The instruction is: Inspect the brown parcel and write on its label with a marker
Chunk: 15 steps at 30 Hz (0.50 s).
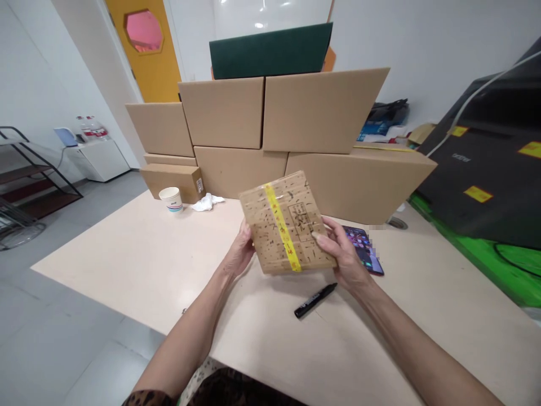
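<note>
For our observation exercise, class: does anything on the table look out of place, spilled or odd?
A crumpled white tissue lies beside the paper cup, untidy, like litter. The parcel is tilted, but only because the left hand and right hand hold it. No spill shows.

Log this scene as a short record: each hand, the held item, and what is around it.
Left hand: at the left edge of the taped cardboard box
Right hand: at its right edge, thumb on the front face
Box position: tilted, yellow tape running down its face
Near right hand: black marker pen, smartphone
Farther left on table: paper cup, crumpled tissue
Behind: stacked cardboard boxes, dark green box on top
</note>
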Each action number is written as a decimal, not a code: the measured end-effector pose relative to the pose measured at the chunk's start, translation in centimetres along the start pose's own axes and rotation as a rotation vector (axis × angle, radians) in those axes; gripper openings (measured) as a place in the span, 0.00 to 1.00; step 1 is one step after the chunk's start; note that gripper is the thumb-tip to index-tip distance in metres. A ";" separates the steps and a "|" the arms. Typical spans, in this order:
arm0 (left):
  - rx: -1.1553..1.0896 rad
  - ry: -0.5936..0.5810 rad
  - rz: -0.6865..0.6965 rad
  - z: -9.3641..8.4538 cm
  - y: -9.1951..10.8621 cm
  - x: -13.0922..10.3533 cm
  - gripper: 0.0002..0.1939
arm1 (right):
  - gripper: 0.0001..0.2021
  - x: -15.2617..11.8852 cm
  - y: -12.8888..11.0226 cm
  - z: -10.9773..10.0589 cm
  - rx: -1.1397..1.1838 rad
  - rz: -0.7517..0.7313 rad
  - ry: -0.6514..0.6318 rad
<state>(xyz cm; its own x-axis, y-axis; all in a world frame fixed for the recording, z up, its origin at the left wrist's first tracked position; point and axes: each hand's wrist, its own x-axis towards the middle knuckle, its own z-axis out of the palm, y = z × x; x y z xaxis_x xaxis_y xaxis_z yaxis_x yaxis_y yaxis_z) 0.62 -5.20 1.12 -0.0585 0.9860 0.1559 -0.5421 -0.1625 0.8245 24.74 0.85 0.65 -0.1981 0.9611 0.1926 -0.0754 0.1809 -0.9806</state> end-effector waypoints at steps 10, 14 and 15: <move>-0.013 0.090 0.009 0.0 0.5 0.3 0.43 | 0.26 0.1 -0.5 1.9 0.130 0.080 -0.106; 0.032 0.054 0.051 -0.4 1.0 0.4 0.43 | 0.31 0.6 -1.2 1.8 0.059 -0.002 -0.077; 0.050 0.049 0.072 -0.5 1.1 0.4 0.43 | 0.32 0.6 -1.4 1.7 0.031 -0.023 -0.067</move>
<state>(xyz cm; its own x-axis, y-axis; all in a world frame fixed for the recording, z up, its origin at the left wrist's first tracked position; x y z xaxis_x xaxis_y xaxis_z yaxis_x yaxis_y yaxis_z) -0.44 -4.93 1.80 -0.1379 0.9721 0.1900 -0.4924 -0.2337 0.8384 23.05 0.86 2.26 -0.2611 0.9404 0.2180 -0.1110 0.1951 -0.9745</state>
